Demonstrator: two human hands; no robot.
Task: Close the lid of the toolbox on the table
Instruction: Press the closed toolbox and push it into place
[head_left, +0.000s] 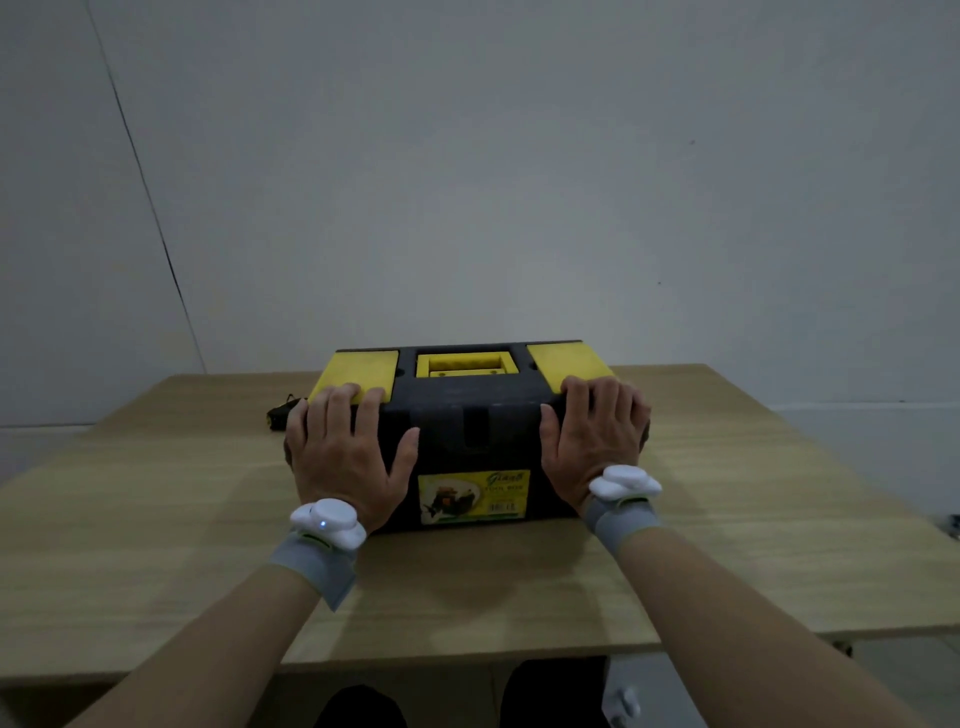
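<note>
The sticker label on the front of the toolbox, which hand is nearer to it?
Left. The left hand lies flat right beside the label, thumb just above its corner. The right hand rests farther off, by the toolbox's right edge.

Bare test room or lab: plain grey-white wall (519, 182), light wood-laminate desk (156, 519), white tracker pucks on grey wristbands (328, 521), black-and-yellow plastic toolbox (467, 431) near desk's far edge.

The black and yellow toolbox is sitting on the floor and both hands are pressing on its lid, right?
Not quite. The toolbox sits on the wooden table, not the floor, as the head view shows. The left hand and right hand do rest on its lid.
</note>
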